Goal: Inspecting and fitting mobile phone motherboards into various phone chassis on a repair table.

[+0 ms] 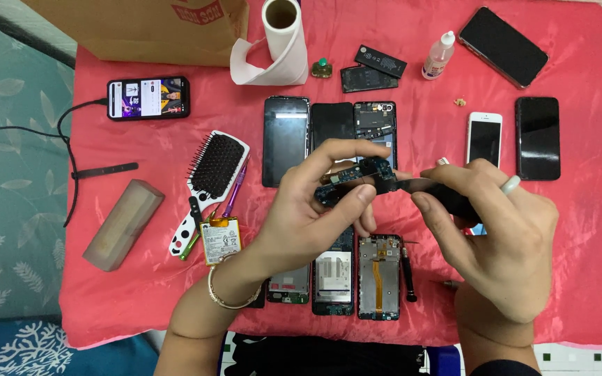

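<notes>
The small dark circuit board (357, 179) is held in the air above the red-covered counter (141, 278), between both hands, over a row of opened phones. It has no support apart from the fingertips of the left hand (301, 216).

Risks, as judged from this view:
- The board could slip and drop onto the opened phone frame (378, 276) beneath, since the pinch takes it only at its edges.
- The blade-like tip of the dark tool (440, 193) meets the board close to the left thumb. A slip under pressure could scratch the board or nick a finger.
- Small parts freed from the board could be lost among the many things on the cloth, such as the loose battery (220, 240) and the screwdriver (408, 274).

Hands:
- The left hand is closed on the board, thumb below and fingers curled over the top. A bangle sits on that wrist.
- The right hand (496, 237) is clamped around the tool, its fingers folded tight over the handle, and there is a pale ring on one finger. The tool's tip touches the right end of the board.
- The two hands are close together, nearly touching at the board.

Surroundings: a hairbrush (214, 170) lies to the left of the hands. A paper roll (281, 35) and a small white bottle (440, 54) stand at the far side of the counter. A lit phone (148, 97) on a cable lies further left.
</notes>
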